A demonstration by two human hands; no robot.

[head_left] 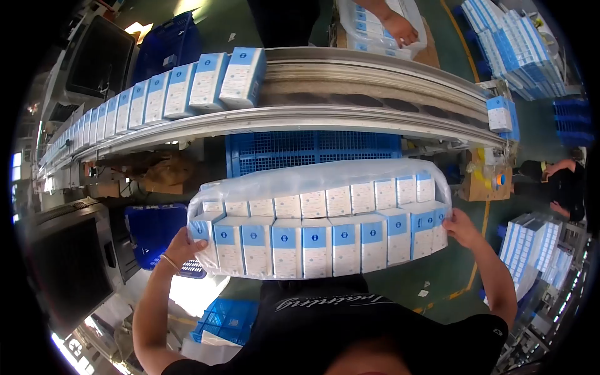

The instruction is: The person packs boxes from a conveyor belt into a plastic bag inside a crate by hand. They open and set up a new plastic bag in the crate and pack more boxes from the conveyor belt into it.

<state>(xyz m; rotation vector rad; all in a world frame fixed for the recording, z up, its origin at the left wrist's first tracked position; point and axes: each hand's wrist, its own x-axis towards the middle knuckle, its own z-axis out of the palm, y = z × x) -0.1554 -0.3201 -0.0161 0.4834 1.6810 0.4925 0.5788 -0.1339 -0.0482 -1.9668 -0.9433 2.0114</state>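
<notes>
A clear plastic bag [300, 178] wraps two rows of upright blue-and-white boxes [317, 250] in front of my chest. My left hand [182, 248] grips the bag's left end, its thumb on the front of the end box. At the right end, my right hand [461, 226] has its fingers closed on the bag's edge. The boxes' lower front row shows blue tops with a dark logo; the back row is partly covered by the plastic. Some fingers of both hands are hidden behind the bag.
A conveyor [375, 115] runs across above the bag, carrying a line of boxes [181, 90] on its left. A blue crate [312, 147] lies below it. Another person's hand [400, 30] is over bagged boxes beyond. Stacked boxes [515, 53] stand at right.
</notes>
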